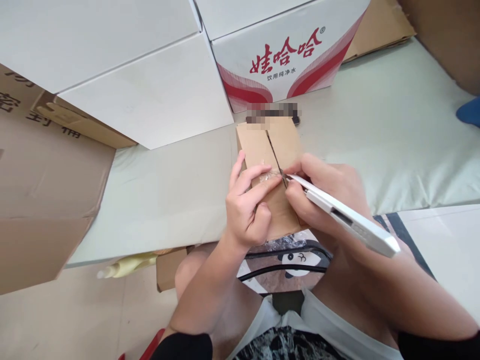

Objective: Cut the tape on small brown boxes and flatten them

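Observation:
A small brown cardboard box (pixel 262 145) lies on the pale green surface (pixel 168 195) near its front edge, its top flaps meeting in a centre seam. My right hand (pixel 322 192) grips a white utility knife (pixel 348 217), the blade tip at the seam where clear tape crosses it. My left hand (pixel 247 200) rests on the box's left flap, fingers curled, index finger and thumb pressing the tape next to the blade.
A white carton with red Chinese lettering (pixel 285 50) stands just behind the box. Plain white cartons (pixel 123 65) fill the back left, a large brown carton (pixel 45 190) the left edge. A panda-print bag (pixel 296 262) sits on my lap.

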Tool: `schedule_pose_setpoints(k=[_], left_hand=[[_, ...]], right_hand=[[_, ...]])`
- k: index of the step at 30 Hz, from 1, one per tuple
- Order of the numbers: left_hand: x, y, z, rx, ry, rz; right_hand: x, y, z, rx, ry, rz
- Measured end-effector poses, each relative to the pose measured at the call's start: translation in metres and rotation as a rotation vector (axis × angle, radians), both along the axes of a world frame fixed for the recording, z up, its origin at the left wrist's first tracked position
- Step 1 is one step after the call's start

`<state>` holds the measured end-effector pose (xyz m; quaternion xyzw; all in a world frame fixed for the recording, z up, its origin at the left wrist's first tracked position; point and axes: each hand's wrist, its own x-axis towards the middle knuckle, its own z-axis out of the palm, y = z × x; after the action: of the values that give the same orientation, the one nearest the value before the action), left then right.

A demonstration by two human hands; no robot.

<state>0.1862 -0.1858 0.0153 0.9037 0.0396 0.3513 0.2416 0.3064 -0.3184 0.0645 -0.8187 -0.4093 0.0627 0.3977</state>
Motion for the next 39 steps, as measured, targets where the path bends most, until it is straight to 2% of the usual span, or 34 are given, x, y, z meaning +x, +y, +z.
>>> schedule_pose_setpoints(k=[5,11,19,24,27,29,31,33,35,37,39], left_hand=[[0.002,-0.002,0.002,-0.049,-0.047,-0.061],[0.002,-0.001,0.003,-0.027,-0.011,-0.009],[0.003,-0.010,0.007,-0.039,-0.006,-0.039],[0.002,-0.003,0.007,-0.024,0.008,-0.034],[0.001,0.006,0.005,-0.043,-0.008,-0.067],[0.000,0.014,0.003,-0.067,-0.007,-0.076],[-0.002,0.023,0.003,-0.095,0.001,-0.081],[-0.007,0.034,0.005,-0.131,0.018,-0.082],[-0.014,0.041,0.013,-0.189,0.050,-0.064],[-0.021,0.043,0.026,-0.265,0.133,-0.002],[-0.028,0.036,0.042,-0.316,0.290,0.099]], right_hand=[[0.002,-0.004,0.002,0.002,0.066,0.003],[0.002,-0.008,0.001,0.070,0.051,-0.001],[0.004,-0.009,-0.001,0.060,0.053,-0.005],[0.003,-0.012,0.002,0.126,0.095,0.020],[0.004,-0.014,-0.001,0.255,0.221,0.031],[0.008,-0.013,-0.009,0.439,0.374,0.018],[0.018,-0.009,-0.021,0.654,0.479,-0.051],[0.033,-0.004,-0.038,0.751,0.451,-0.179],[0.049,0.000,-0.058,0.610,0.306,-0.281],[0.062,0.001,-0.078,0.305,0.121,-0.286],[0.071,0.000,-0.094,0.008,-0.029,-0.230]])
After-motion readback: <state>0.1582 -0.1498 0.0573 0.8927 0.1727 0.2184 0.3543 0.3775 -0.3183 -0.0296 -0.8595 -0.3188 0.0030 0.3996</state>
